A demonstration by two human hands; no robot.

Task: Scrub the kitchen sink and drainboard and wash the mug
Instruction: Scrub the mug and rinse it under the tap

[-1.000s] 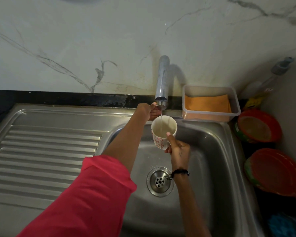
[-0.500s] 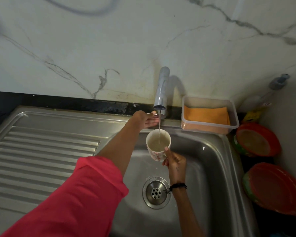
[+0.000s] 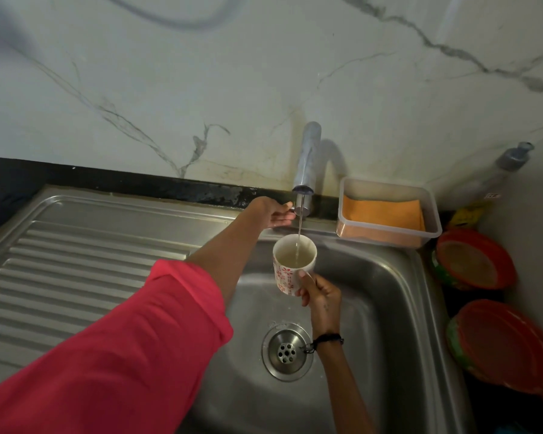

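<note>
- The mug (image 3: 294, 264) sits upright right under the tap (image 3: 306, 164) spout, held above the sink (image 3: 373, 308) basin, with a thin stream running into it.
- Right hand (image 3: 322, 294) grips it from the near side – fingers curled round the handle.
- Left hand (image 3: 271, 212) is up at the tap base, fingers on the lever, so it's the nearer one for shutting off the water.
- Drainboard (image 3: 85, 261) lies off to the left, and plastic box (image 3: 389, 211) to the right.

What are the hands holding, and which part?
The right hand grips the white red-flowered ceramic mug by its handle side. The left hand holds the steel tap's lever.
</note>
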